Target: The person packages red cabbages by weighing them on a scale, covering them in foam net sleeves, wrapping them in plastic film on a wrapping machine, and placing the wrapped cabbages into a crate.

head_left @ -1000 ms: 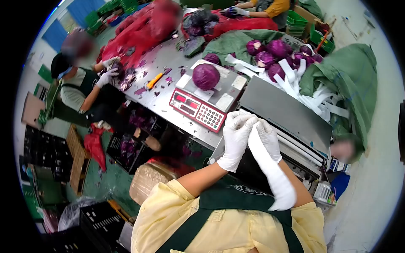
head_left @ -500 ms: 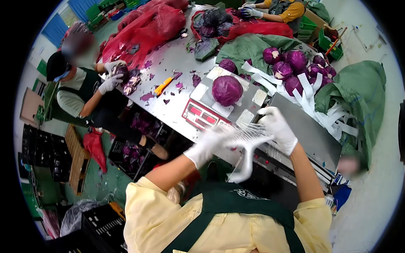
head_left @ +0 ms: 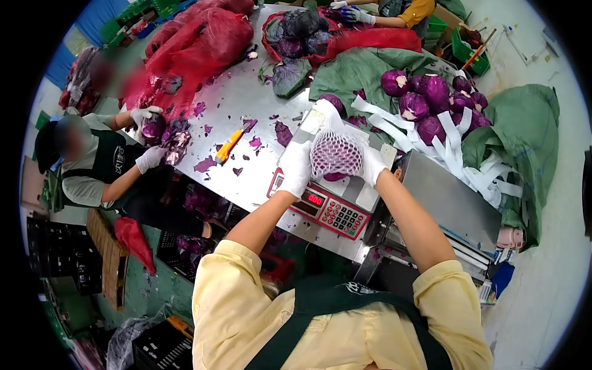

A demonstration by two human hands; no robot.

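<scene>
A red cabbage (head_left: 335, 177) sits on the platform of a digital scale (head_left: 343, 217), mostly covered by a white mesh net (head_left: 336, 151). The loose end of the net lies past the cabbage, towards the far side. My left hand (head_left: 296, 169), in a white glove, presses against the cabbage's left side with its fingers on the net. On the opposite side, my gloved right hand (head_left: 372, 165) holds the net's edge against the cabbage. Both hands' fingertips are partly hidden. Purple skin shows through the mesh and below its lower edge.
Trimmed red cabbages (head_left: 425, 102) and white strips (head_left: 450, 142) lie right of the scale on green cloth. A yellow-handled knife (head_left: 229, 147) rests among leaf scraps. To the left, a co-worker (head_left: 102, 163) holds a cabbage; another person (head_left: 394, 12) works at the far end. A metal box (head_left: 447, 194) stands right.
My hands have moved forward from the scale's near edge, and the net stretched between them is now over the cabbage. The co-worker on the left has shifted left and lower.
</scene>
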